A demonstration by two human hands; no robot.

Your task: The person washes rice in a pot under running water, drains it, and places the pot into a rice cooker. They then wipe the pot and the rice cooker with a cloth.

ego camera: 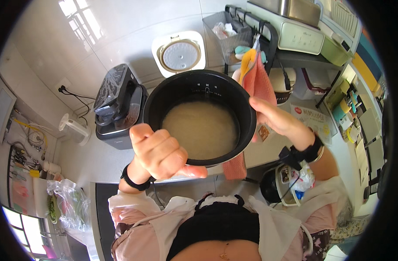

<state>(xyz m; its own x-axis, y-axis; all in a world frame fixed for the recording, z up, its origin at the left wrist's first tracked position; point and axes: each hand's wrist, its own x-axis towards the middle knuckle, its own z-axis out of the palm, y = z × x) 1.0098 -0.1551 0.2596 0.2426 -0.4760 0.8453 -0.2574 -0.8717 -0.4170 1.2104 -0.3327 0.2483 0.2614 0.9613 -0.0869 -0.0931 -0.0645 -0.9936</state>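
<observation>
A black rice cooker inner pot (199, 81) is raised in front of me, holding cloudy, pale liquid (200, 130); any grains at the bottom cannot be made out. My left hand (161, 151) grips its near left rim, fingers curled over the edge. On the right side, my right hand (270, 114) holds the pot's outer wall, with the thumb near the rim. Behind the pot stands a white rice cooker with its lid (181, 56) raised. A pink cloth (259, 80) hangs beyond my right hand, and another pink cloth (235, 168) shows below the pot.
A black kitchen appliance (116, 107) stands on the counter (116, 163) at the left, beside a clear container with a white handle (75, 130). A mesh basket (228, 42) hangs from the black rack. At the lower right is a waste bin (285, 186) holding plastic bags.
</observation>
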